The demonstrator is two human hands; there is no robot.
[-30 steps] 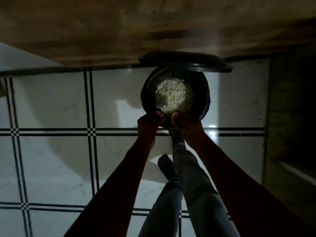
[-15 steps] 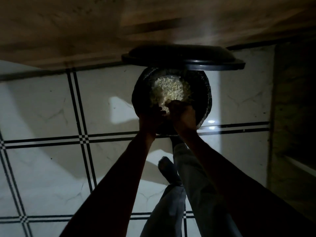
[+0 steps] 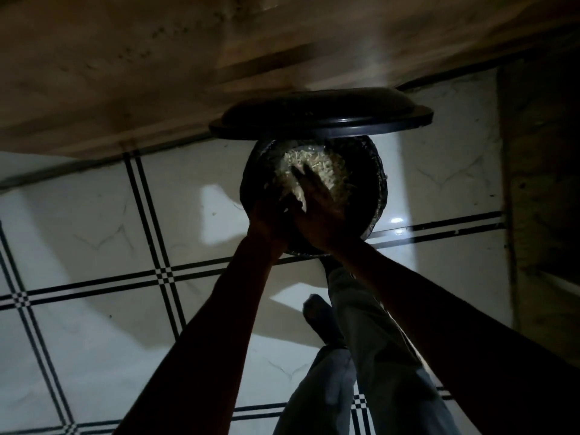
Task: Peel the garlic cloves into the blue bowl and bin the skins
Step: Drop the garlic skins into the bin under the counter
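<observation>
A black round bin (image 3: 378, 186) stands on the floor with its lid (image 3: 320, 119) raised. Pale skins and scraps (image 3: 328, 169) fill its inside. Both my hands are over the bin's near side. My right hand (image 3: 317, 208) reaches in with straight fingers lying over the scraps. My left hand (image 3: 266, 218) is pressed against it at the near-left rim; its fingers are dark and partly hidden by the right hand. The blue bowl and garlic cloves are out of view.
The floor is white tile with black double lines (image 3: 163, 271). A wooden cabinet face (image 3: 157, 73) runs behind the bin, and a dark wall (image 3: 539, 183) stands on the right. My trouser leg (image 3: 364, 312) reaches toward the bin's base; my other foot (image 3: 320, 318) is behind it.
The bin lid has risen higher. Both hands moved forward from the near rim over the bin mouth. The right hand's fingers have straightened out above the scraps.
</observation>
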